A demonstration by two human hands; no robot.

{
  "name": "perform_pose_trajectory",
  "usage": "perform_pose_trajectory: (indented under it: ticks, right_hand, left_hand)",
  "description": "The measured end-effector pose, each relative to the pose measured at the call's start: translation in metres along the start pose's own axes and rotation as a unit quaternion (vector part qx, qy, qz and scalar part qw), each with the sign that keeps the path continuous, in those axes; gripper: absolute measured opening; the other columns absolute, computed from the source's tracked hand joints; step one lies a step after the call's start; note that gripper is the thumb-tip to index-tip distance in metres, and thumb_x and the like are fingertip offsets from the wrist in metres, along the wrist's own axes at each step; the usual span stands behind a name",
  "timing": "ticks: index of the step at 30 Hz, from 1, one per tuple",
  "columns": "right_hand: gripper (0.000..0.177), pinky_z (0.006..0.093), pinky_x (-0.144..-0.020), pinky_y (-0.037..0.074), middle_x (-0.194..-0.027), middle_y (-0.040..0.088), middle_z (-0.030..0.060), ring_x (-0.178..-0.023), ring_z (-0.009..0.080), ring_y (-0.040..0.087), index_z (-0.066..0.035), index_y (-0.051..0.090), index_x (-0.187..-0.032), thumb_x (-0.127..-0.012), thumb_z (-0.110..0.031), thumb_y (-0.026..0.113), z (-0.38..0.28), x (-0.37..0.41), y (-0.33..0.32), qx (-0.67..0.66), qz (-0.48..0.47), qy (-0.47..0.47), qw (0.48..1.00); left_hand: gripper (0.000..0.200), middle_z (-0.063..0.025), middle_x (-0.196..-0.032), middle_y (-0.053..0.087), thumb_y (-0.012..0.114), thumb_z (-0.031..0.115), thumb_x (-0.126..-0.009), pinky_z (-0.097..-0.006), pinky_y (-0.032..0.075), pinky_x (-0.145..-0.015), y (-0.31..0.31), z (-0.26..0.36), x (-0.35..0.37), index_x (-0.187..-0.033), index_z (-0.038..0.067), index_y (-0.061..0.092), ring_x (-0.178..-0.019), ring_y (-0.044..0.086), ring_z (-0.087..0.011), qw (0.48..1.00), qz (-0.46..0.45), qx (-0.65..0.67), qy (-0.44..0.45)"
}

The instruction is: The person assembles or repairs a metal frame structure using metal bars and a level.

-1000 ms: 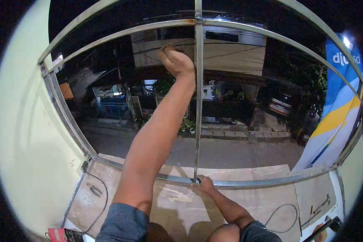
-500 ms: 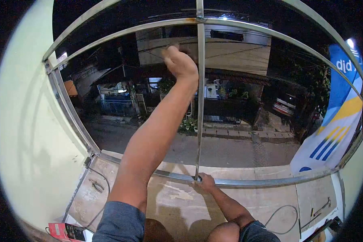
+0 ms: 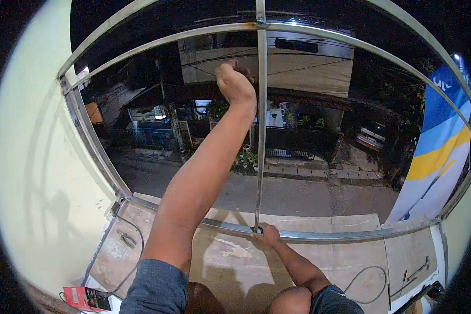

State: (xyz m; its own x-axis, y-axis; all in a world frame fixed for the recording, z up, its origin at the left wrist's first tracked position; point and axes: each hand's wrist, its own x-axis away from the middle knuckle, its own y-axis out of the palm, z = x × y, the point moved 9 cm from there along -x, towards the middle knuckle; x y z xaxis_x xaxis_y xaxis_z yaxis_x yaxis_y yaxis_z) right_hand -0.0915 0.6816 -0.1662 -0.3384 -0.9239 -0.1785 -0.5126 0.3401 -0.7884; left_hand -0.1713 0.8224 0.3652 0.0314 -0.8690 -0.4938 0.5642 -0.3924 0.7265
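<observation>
A thin metal vertical bar (image 3: pixel 260 136) runs from the curved upper rail (image 3: pixel 193 35) down to the lower rail (image 3: pixel 345 236) of a window frame. My left hand (image 3: pixel 236 83) is raised high, clenched in a fist just left of the bar and not around it; I cannot see whether anything is inside the fist. My right hand (image 3: pixel 267 235) is low, fingers wrapped around the foot of the bar where it meets the lower rail.
Beyond the rail lies a concrete ledge (image 3: pixel 230 261) with a black cable (image 3: pixel 369 285), pliers (image 3: pixel 126 239) and hand tools (image 3: pixel 416 269). A red box (image 3: pixel 86 298) sits bottom left. A blue-yellow banner (image 3: pixel 437 152) hangs at right, a pale wall (image 3: pixel 31 172) at left, and a dark street below.
My left fist has stayed beside the bar, shifting only slightly up and down. The right hand keeps its grip at the bar's foot. The banner has flapped.
</observation>
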Motion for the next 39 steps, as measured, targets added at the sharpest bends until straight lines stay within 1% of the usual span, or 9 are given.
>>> perform_pose_trajectory:
  ticks: [6, 8, 12, 14, 21, 28, 30, 37, 39]
  right_hand:
    - [0.050, 0.0466, -0.083, 0.050, -0.104, 0.066, 0.0151, -0.093, 0.0376, 0.064, -0.010, 0.067, -0.106, -0.075, -0.049, 0.073, -0.002, 0.000, -0.002, -0.003, -0.033, 0.026, 0.999]
    - [0.050, 0.0472, -0.083, 0.050, -0.105, 0.066, 0.0154, -0.093, 0.0378, 0.064, -0.010, 0.066, -0.105, -0.075, -0.049, 0.073, 0.002, 0.000, 0.002, 0.011, -0.012, -0.002, 1.000]
    - [0.051, 0.0484, -0.083, 0.050, -0.105, 0.065, 0.0165, -0.093, 0.0379, 0.064, -0.008, 0.066, -0.104, -0.074, -0.049, 0.073, -0.004, 0.000, 0.000, 0.017, -0.013, -0.030, 0.999]
    - [0.052, 0.0481, -0.083, 0.050, -0.105, 0.065, 0.0169, -0.093, 0.0382, 0.064, -0.007, 0.066, -0.103, -0.074, -0.050, 0.073, -0.006, 0.002, -0.003, 0.012, -0.019, -0.015, 1.000]
    - [0.068, 0.0463, -0.091, 0.049, -0.116, 0.064, 0.0164, -0.104, 0.0389, 0.062, -0.006, 0.062, -0.118, -0.073, -0.057, 0.071, 0.000, -0.001, 0.005, 0.041, -0.069, 0.032, 0.996]
    - [0.069, 0.0463, -0.093, 0.049, -0.116, 0.064, 0.0171, -0.106, 0.0394, 0.061, -0.005, 0.062, -0.119, -0.072, -0.055, 0.072, 0.021, -0.005, 0.019, 0.008, -0.048, 0.023, 0.999]
    - [0.052, 0.0452, -0.086, 0.050, -0.108, 0.065, 0.0180, -0.099, 0.0382, 0.063, -0.007, 0.066, -0.105, -0.074, -0.048, 0.074, 0.022, -0.006, 0.019, -0.011, -0.010, 0.017, 1.000]
    - [0.049, 0.0443, -0.081, 0.051, -0.102, 0.066, 0.0170, -0.092, 0.0367, 0.064, -0.010, 0.067, -0.104, -0.073, -0.047, 0.076, 0.010, -0.006, 0.012, -0.004, -0.012, -0.029, 1.000]
    - [0.061, 0.0457, -0.087, 0.050, -0.110, 0.064, 0.0195, -0.099, 0.0390, 0.062, -0.006, 0.065, -0.107, -0.071, -0.054, 0.074, 0.023, -0.009, 0.023, -0.020, -0.043, 0.010, 0.999]
  left_hand:
    - [0.038, -0.0028, -0.071, 0.054, 0.042, 0.042, -0.095, -0.0356, 0.040, -0.058, -0.008, -0.003, 0.013, -0.086, 0.008, 0.057, -0.061, 0.050, -0.0159, 0.997, -0.061, -0.029, -0.048]
    - [0.047, -0.0032, -0.073, 0.057, 0.045, 0.053, -0.095, -0.0320, 0.042, -0.059, 0.008, -0.017, 0.037, -0.095, 0.007, 0.058, -0.065, 0.055, -0.0145, 0.969, -0.225, -0.029, -0.100]
    - [0.056, -0.0041, -0.076, 0.059, 0.048, 0.060, -0.093, -0.0280, 0.045, -0.060, -0.009, -0.031, 0.087, -0.105, 0.006, 0.057, -0.066, 0.059, -0.0129, 0.944, -0.298, -0.040, -0.137]
    - [0.051, -0.0060, -0.079, 0.062, 0.049, 0.052, -0.095, -0.0291, 0.048, -0.062, -0.024, -0.043, 0.105, -0.109, 0.004, 0.056, -0.069, 0.061, -0.0151, 0.930, -0.321, -0.151, -0.099]
    - [0.044, -0.0051, -0.076, 0.059, 0.058, 0.043, -0.094, -0.0289, 0.051, -0.061, -0.065, -0.078, 0.134, -0.112, 0.002, 0.054, -0.065, 0.058, -0.0132, 0.925, -0.323, -0.072, -0.186]
    - [0.041, 0.0042, -0.063, 0.050, 0.069, 0.048, -0.086, -0.0252, 0.041, -0.051, -0.089, -0.098, 0.145, -0.080, 0.008, 0.058, -0.056, 0.048, -0.0067, 0.921, -0.282, -0.158, -0.220]
    - [0.048, 0.0075, -0.058, 0.042, 0.070, 0.052, -0.084, -0.0258, 0.031, -0.048, -0.094, -0.098, 0.144, -0.067, 0.012, 0.051, -0.054, 0.039, -0.0047, 0.928, -0.235, -0.195, -0.212]
    - [0.047, 0.0085, -0.058, 0.039, 0.070, 0.050, -0.085, -0.0282, 0.028, -0.049, -0.099, -0.111, 0.142, -0.066, 0.011, 0.051, -0.054, 0.033, -0.0049, 0.937, -0.232, -0.190, -0.179]
    - [0.046, 0.0084, -0.058, 0.039, 0.070, 0.048, -0.086, -0.0281, 0.029, -0.049, -0.100, -0.111, 0.142, -0.066, 0.010, 0.052, -0.054, 0.033, -0.0051, 0.937, -0.222, -0.196, -0.186]
